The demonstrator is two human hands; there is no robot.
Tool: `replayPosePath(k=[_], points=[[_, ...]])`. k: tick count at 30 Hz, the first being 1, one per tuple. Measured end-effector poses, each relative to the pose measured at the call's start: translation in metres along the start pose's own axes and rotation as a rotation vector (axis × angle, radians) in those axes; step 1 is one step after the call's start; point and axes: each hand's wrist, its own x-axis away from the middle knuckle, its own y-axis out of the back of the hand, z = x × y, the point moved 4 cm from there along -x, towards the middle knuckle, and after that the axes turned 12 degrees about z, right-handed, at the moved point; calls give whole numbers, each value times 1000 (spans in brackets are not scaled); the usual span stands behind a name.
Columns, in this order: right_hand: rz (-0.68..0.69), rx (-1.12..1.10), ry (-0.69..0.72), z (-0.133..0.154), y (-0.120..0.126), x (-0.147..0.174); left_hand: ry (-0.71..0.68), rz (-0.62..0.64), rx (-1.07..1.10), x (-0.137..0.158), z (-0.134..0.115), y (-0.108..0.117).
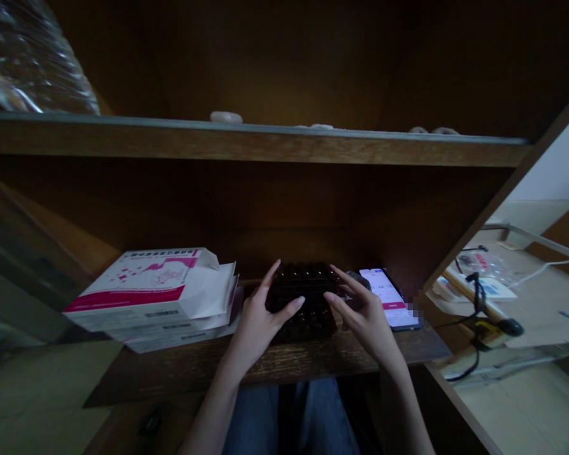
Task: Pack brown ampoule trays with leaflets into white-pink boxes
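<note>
A glossy dark brown tray point(308, 275) with rows of rounded bumps or small bottles sits on the low wooden shelf in front of me; it is too dark to tell its exact kind. My left hand point(265, 309) grips its left side, index finger along the far corner and thumb over the front. On the opposite side, my right hand point(363, 313) holds it the same way. Thumb and index finger of each hand are spread around the tray's edge. A lit phone point(386, 294) showing a timer lies just right of my right hand.
White and pink boxes point(146, 284) with open flaps are stacked left of my left hand. Above runs a glass-topped shelf edge point(265, 142) bearing small pale items. Clear plastic wrap point(33, 63) is at upper left. A dark cable point(477, 303) hangs by a frame at right.
</note>
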Motion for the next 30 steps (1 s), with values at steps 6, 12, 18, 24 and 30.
replayPosePath(k=[6, 12, 18, 24, 30], points=[[9, 72, 43, -1, 3, 2, -28, 17, 39, 3, 0, 2], [-1, 122, 74, -7, 8, 7, -65, 28, -9, 6, -4, 2], [-40, 194, 97, -10, 8, 9, -84, 42, 20, 8, -8, 3], [-40, 19, 193, -1, 2, 7, -117, 80, 159, 11, -17, 4], [-122, -107, 271, 15, -6, 6, -227, 146, 416, 14, -34, -1]])
